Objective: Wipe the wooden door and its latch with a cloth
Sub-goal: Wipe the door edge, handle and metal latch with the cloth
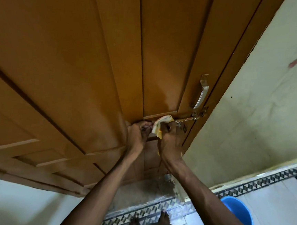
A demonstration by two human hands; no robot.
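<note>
A brown panelled wooden door [98, 57] fills most of the view. Its metal latch bolt [188, 119] runs across the right side, below a curved silver handle [202, 93]. My right hand [170, 137] grips a white and yellow cloth [161, 125] and presses it on the left part of the bolt. My left hand [138, 133] is closed on the left end of the latch, right beside the cloth. The latch's left end is hidden under both hands.
A pale wall [264, 97] stands to the right of the door frame. A blue bucket [237, 212] sits on the tiled floor at lower right. My bare feet [164, 217] stand on a patterned tile strip at the threshold.
</note>
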